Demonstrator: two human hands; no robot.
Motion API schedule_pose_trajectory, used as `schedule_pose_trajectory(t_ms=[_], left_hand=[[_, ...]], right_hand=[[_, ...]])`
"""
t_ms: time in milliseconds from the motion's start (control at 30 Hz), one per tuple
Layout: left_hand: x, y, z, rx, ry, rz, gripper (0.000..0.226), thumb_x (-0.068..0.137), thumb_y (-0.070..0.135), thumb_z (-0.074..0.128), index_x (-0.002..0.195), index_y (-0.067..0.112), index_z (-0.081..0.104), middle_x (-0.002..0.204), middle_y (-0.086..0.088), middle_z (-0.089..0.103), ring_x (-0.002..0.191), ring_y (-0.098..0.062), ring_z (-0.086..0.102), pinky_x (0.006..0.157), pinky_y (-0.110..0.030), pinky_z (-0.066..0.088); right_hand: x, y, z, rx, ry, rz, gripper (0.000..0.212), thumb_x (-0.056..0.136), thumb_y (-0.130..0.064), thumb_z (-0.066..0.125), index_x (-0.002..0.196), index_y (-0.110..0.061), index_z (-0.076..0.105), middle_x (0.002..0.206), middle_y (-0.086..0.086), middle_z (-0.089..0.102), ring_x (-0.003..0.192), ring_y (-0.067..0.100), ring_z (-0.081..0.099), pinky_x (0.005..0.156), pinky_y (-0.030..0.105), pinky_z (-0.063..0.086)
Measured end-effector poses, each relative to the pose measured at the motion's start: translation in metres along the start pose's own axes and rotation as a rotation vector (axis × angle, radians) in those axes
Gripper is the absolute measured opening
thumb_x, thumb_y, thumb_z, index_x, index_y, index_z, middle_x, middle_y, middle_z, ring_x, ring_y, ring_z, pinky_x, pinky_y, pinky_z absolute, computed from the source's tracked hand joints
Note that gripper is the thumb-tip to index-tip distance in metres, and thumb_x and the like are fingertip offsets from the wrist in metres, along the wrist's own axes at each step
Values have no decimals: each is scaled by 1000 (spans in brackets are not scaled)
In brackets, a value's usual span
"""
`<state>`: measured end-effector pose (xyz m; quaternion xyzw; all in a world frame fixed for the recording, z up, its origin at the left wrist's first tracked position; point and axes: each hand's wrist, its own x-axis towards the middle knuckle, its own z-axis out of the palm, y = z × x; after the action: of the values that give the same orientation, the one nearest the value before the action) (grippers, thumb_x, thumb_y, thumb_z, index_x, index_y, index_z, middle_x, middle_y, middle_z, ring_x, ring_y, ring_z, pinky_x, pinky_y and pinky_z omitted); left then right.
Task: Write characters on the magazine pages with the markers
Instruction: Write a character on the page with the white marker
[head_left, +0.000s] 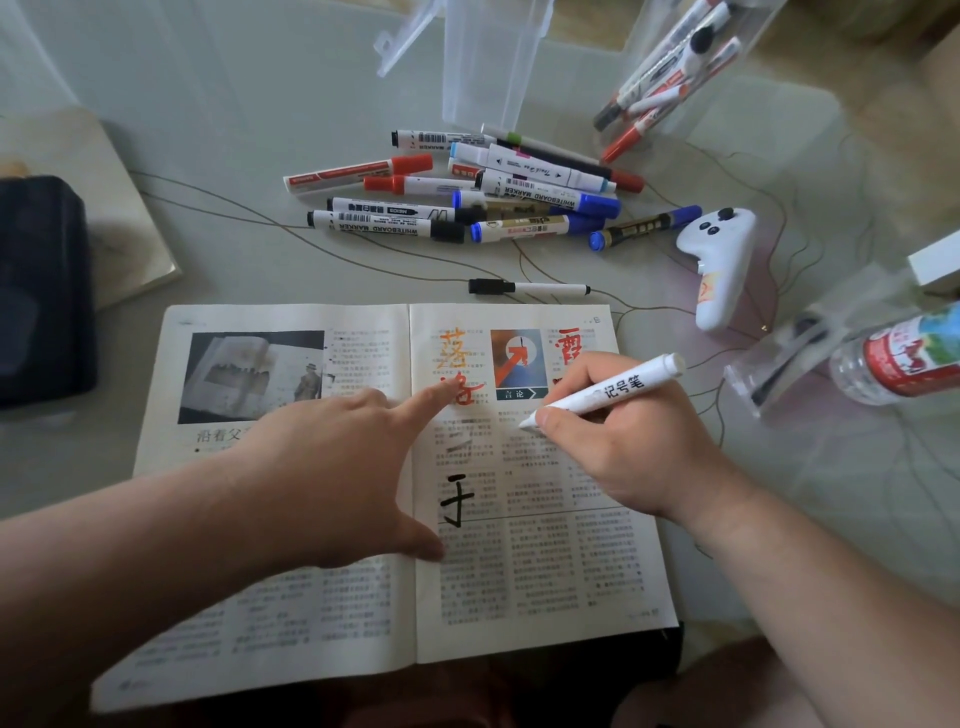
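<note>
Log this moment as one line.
left hand: pressing magazine, forefinger extended | right hand: gripping white marker, tip down | written: orange, red, black characters

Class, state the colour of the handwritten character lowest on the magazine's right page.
Black; the head view shows the character clearly on the magazine.

A pale grey-green tabletop (249, 249) fills nearly the whole view. It is smooth and faintly glossy, with thin brown curling lines running across it. Soft, even light falls on it and leaves a milky sheen toward the far right. Beyond its far edge lies a blurred tan surface (872, 31).
</note>
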<state>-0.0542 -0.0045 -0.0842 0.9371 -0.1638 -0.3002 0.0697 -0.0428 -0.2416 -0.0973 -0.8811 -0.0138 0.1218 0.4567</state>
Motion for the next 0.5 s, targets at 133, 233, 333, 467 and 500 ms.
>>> schedule_pose_trajectory(t_ms=[133,233,333,467,500], left_hand=[[1,0,0,3,-4,7,129,55,90,65,145,57,-21,133,14,53,116,-15,58,86,-38,57],[1,-1,1,9,3,11,129,54,91,64,145,57,-21,132,13,53,115,-16,59,85,-38,56],[1,-1,2,16,1,10,130,54,91,64,145,57,-21,131,13,54,115,-16,59,86,-38,57],[0,-1,0,14,-8,9,129,55,91,64,146,57,-21,132,13,54,115,-15,59,86,-37,56],[0,0,0,15,-9,9,129,54,91,64,146,57,-21,132,13,53,115,-15,59,86,-37,56]], right_hand=[[-1,-1,1,2,-27,12,19,81,-12,79,68,-13,66,53,-10,56,50,5,48,50,20,38],[-2,-3,1,21,-35,3,18,82,-15,81,70,-13,67,57,0,60,52,7,49,51,24,40],[-3,-3,2,25,-40,1,18,82,-16,80,71,-12,67,60,4,62,52,8,49,51,25,41],[-2,-4,-1,-23,-82,43,19,81,-10,77,69,-11,63,53,-10,56,49,5,46,49,19,36],[-2,-4,-2,-36,-94,47,19,79,-8,76,67,-10,61,54,-7,57,49,5,46,49,21,37]])
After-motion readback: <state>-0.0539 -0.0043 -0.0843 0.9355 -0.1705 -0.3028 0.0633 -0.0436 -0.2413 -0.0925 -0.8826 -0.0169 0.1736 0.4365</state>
